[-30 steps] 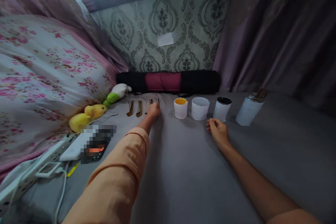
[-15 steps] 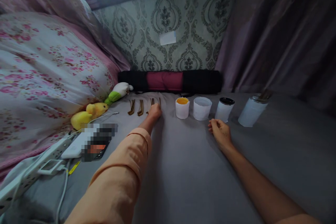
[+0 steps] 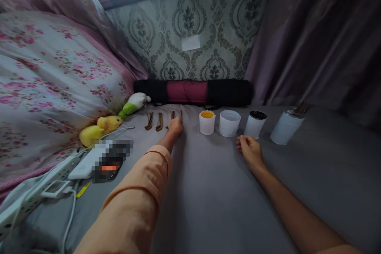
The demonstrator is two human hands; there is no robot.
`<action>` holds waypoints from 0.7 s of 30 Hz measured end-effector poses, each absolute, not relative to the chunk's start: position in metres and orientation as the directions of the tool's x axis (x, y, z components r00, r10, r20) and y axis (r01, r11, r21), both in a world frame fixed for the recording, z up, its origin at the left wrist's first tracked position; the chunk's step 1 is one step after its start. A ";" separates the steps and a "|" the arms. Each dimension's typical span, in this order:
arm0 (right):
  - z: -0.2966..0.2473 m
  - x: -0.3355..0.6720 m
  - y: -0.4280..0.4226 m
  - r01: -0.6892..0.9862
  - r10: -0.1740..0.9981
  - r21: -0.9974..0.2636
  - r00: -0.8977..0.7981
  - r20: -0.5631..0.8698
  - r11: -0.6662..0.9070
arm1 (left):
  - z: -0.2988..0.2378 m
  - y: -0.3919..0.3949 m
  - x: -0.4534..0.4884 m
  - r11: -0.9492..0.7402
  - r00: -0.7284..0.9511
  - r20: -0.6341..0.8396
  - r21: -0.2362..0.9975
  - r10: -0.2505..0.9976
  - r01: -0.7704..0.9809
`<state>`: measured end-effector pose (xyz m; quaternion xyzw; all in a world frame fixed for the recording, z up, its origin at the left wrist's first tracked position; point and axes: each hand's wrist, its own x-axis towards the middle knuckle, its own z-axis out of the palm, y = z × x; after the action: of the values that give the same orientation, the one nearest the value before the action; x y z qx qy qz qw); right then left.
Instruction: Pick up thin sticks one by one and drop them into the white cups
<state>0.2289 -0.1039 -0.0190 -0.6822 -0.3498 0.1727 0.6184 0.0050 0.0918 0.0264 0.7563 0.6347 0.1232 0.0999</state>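
- Lower left of the frame: a white power strip with a plugged-in adapter and cable lies on the grey sheet, near a white slab and a dark device just above it.
- Lower middle: an orange sleeve covers the left forearm, which runs up toward the centre of the frame.
- Right of centre: the right hand rests on the sheet, fingers curled loosely inward and holding nothing, just below the cups.
- Centre: the left hand lies over the right-most brown sticks, fingers bent down on them; whether it grips one I cannot tell.
- Left of that hand: two more brown sticks lie side by side on the sheet, apart from the hand.
- Right of the hand, in a row: a white cup with yellow filling, an empty-looking white cup, a white cup with a dark top, and a pale jar with something brown sticking out.
- Left middle: a yellow plush toy and a white-and-green plush toy sit against the flowered bedding.
- Farthest: a black and red bolster lies along the patterned wall.
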 end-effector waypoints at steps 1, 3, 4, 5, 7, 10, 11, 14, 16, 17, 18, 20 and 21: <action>-0.019 0.229 -0.104 0.262 0.691 -0.965 0.697 0.194 0.007 | 0.026 0.092 0.005 -0.175 0.165 0.058 0.308 0.985 0.935; -0.020 0.229 -0.103 0.261 0.691 -0.965 0.698 0.189 -0.001 | 0.026 0.093 0.005 -0.175 0.166 0.055 0.310 0.985 0.935; -0.020 0.229 -0.103 0.262 0.692 -0.965 0.697 0.187 -0.002 | 0.026 0.093 0.005 -0.174 0.165 0.054 0.311 0.985 0.934; -0.020 0.229 -0.103 0.262 0.693 -0.965 0.696 0.186 -0.003 | 0.026 0.093 0.005 -0.173 0.164 0.053 0.312 0.985 0.934; -0.020 0.230 -0.103 0.258 0.694 -0.966 0.696 0.184 -0.004 | 0.026 0.092 0.005 -0.169 0.160 0.052 0.313 0.986 0.935; -0.020 0.230 -0.104 0.264 0.699 -0.964 0.690 0.188 -0.001 | 0.027 0.091 0.005 -0.163 0.155 0.050 0.317 0.987 0.934; -0.020 0.230 -0.104 0.271 0.699 -0.962 0.688 0.193 -0.001 | 0.028 0.090 0.005 -0.160 0.153 0.049 0.318 0.987 0.934; -0.018 0.229 -0.105 0.290 0.699 -0.957 0.686 0.202 -0.009 | 0.029 0.088 0.005 -0.155 0.147 0.047 0.320 0.988 0.935; -0.018 0.229 -0.106 0.287 0.702 -0.958 0.685 0.196 -0.013 | 0.029 0.087 0.005 -0.153 0.145 0.047 0.321 0.988 0.935; -0.017 0.228 -0.106 0.282 0.703 -0.959 0.685 0.192 -0.014 | 0.030 0.087 0.005 -0.152 0.145 0.048 0.321 0.988 0.935; -0.017 0.228 -0.106 0.278 0.704 -0.961 0.684 0.189 -0.012 | 0.030 0.087 0.005 -0.153 0.145 0.049 0.321 0.988 0.934; -0.018 0.228 -0.105 0.274 0.703 -0.962 0.686 0.187 -0.012 | 0.030 0.087 0.005 -0.156 0.147 0.052 0.322 0.988 0.934; -0.018 0.229 -0.105 0.275 0.703 -0.961 0.686 0.187 -0.012 | 0.029 0.087 0.005 -0.157 0.148 0.053 0.323 0.988 0.933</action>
<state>0.2287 -0.1048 -0.0180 -0.6891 -0.3547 0.1763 0.6068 0.0047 0.0870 0.0295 0.7499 0.6404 0.1268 0.1072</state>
